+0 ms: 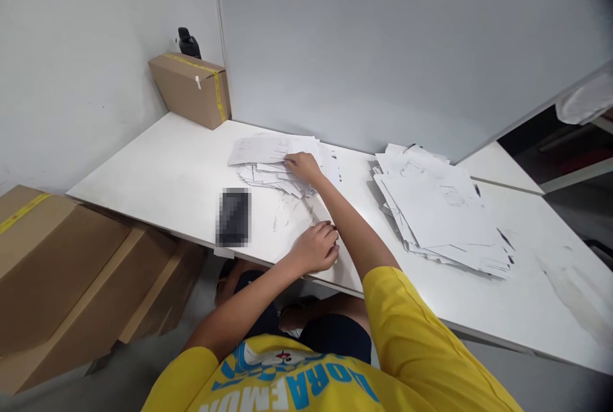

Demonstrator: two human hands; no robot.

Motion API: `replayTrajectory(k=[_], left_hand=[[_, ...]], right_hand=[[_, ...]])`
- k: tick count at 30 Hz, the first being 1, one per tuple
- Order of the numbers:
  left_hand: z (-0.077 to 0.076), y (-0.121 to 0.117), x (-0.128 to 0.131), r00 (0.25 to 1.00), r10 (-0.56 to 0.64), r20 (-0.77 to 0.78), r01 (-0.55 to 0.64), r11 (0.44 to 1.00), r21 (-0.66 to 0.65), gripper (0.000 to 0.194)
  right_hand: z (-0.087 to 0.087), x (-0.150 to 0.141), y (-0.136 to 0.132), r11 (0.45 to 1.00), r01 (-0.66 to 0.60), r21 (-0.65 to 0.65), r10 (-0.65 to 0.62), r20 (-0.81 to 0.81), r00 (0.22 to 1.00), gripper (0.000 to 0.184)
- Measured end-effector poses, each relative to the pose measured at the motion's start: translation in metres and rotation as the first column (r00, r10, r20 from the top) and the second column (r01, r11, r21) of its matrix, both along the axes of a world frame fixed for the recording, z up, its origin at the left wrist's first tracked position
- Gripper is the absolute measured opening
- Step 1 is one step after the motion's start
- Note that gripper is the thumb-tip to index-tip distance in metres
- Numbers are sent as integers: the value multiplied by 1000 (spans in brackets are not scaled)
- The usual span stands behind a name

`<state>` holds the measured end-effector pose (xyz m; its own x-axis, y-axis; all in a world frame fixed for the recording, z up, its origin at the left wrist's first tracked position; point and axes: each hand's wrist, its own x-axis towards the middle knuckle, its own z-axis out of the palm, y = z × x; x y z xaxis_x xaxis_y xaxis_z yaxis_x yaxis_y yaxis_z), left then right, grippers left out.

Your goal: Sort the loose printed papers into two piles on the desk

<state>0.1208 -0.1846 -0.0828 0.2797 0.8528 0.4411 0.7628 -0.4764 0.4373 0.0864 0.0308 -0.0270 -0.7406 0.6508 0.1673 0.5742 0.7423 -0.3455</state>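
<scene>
My right hand (302, 166) reaches across the white desk (167, 175) and rests on a small fanned stack of white printed papers (275, 160), its fingers curled over the top sheets. My left hand (316, 247) lies near the desk's front edge with its fingers curled loosely; a small dark thing shows at the fingertips, too small to name. A larger untidy pile of white papers (440, 207) lies to the right of my right arm.
A dark blurred phone-sized object (234, 216) lies on the desk left of my left hand. A taped cardboard box (191, 89) stands at the back corner with a black device (188, 43) on it. Large cardboard boxes (71, 271) sit left of the desk. A grey partition (407, 48) backs the desk.
</scene>
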Motion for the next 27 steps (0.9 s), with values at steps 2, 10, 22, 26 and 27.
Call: replayTrajectory(k=[2,10,22,26,27], left_hand=[[-1,0,0,1000,0,3,0,1000,-6,14],[-1,2,-3,999,12,31,-13,999,32,17],[29,24,-76,972,181,148,-198,974,108,32],[58,80,-176,884,455,-108,-459,888,-14,44],[62,91,-196,871,453,-191,-471,880,-63,53]], right_hand=[[3,3,-2,999,29,16,-29,4,1000,32],[11,29,-21,997,72,38,-75,84,994,18],[-1,93,-34,945,322,57,-303,-215,928,33],[-19,129,-49,921,360,-147,-383,-501,776,35],[-24,135,-53,910,361,-203,-410,-555,724,35]])
